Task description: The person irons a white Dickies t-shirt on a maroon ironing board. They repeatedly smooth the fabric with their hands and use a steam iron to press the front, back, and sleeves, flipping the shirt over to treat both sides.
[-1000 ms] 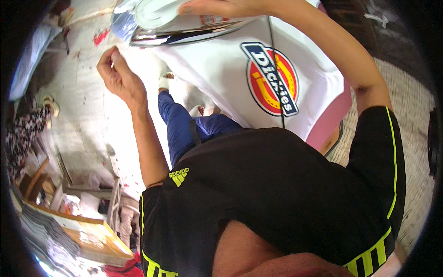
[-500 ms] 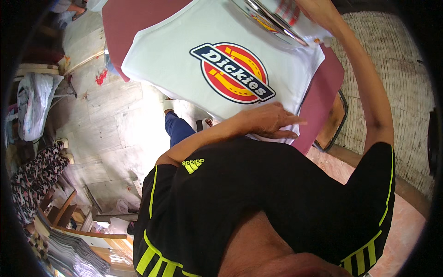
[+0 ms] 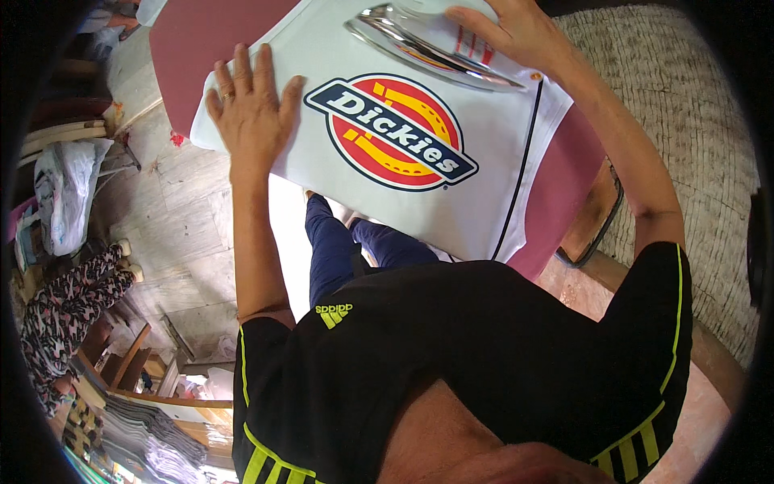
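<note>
- Maroon ironing table (image 3: 193,48) supports a white shirt (image 3: 493,145), which lies flat with its red, yellow and navy print (image 3: 391,133) facing up.
- Left hand (image 3: 251,113) rests palm down on the shirt's left part, fingers spread and straight, gripping nothing.
- Right hand (image 3: 524,36) holds a chrome-edged iron (image 3: 435,58) at the shirt's upper right, thumb extended; the other fingers' curl cannot be told.
- Black cord (image 3: 518,173) crosses the shirt's right side.
- Pale floor (image 3: 181,218) and someone's patterned trousers (image 3: 72,302) show at left.
</note>
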